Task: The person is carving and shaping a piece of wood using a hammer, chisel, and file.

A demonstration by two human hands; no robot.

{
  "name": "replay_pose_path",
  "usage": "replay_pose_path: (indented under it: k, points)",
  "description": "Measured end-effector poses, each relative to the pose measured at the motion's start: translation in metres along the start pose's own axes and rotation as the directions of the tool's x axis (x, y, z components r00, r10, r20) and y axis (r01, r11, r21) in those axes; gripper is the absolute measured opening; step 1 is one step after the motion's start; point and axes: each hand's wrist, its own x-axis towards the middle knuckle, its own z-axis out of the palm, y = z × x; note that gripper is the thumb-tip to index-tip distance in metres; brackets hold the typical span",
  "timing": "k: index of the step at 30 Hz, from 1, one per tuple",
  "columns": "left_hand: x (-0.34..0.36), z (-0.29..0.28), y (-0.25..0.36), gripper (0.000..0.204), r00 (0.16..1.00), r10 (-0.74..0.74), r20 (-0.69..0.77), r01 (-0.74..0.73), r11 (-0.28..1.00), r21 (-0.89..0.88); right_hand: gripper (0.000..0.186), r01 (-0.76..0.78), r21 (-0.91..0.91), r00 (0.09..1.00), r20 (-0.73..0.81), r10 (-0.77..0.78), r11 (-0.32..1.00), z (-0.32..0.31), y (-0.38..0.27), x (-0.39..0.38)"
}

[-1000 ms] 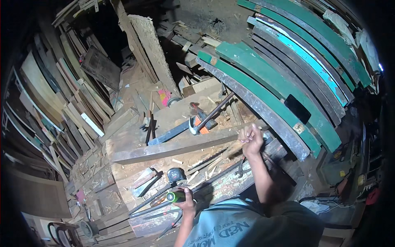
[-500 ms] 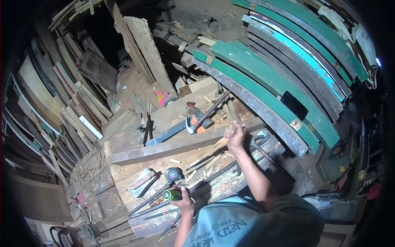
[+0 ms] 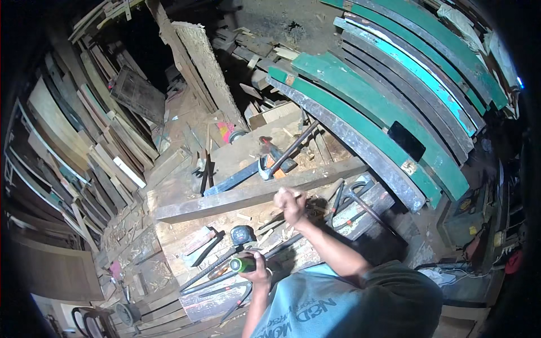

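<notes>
Your shirt (image 3: 296,296) is washed-out blue with dark lettering (image 3: 311,311), and that tube (image 3: 242,265) of yours is green. The beam (image 3: 242,200) is greyish brown, the tape measure (image 3: 242,234) dark with some blue. Those boards (image 3: 349,93) are green blotched with grey, one plank (image 3: 424,78) has a bright turquoise stripe, and your phone (image 3: 406,140) is plain black.

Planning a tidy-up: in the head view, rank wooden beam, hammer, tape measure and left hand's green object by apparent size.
Wooden beam
Hammer
Tape measure and green object: too alike to rank; left hand partly covers the latter.
</notes>
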Motion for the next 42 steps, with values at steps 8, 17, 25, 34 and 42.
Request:
replay_pose_path:
  k: [8, 17, 25, 34, 42]
  points:
    - [-0.002, -0.001, -0.003, 0.02, 0.998, -0.055, 0.017, 0.056, 0.993, -0.105, 0.045, 0.036, -0.002, 0.999, -0.032, -0.036, 0.999, -0.073, -0.073, 0.014]
    - [0.021, 0.007, -0.03, 0.031, 0.957, 0.142, 0.254, -0.21, 0.941, 0.265, 0.035, -0.02, 0.303, 0.812, -0.551, 0.192, 0.953, -0.092, -0.021, -0.031]
    - [0.031, 0.018, -0.019, 0.024, 0.987, 0.101, 0.121, -0.126, 0.969, 0.214, 0.048, -0.27, 0.064, 0.818, -0.511, 0.264, 0.961, -0.128, -0.013, -0.054]
    - [0.009, 0.03, 0.011, 0.026, 0.992, 0.122, 0.015, -0.122, 0.972, 0.202, 0.026, -0.619, -0.218, 0.779, -0.294, 0.554, 0.754, -0.18, -0.076, -0.051]
    - [-0.017, 0.009, -0.003, 0.022, 0.97, 0.178, -0.167, -0.154, 0.978, 0.144, 0.017, -0.422, -0.448, 0.905, -0.154, 0.397, 0.788, -0.168, -0.11, -0.027]
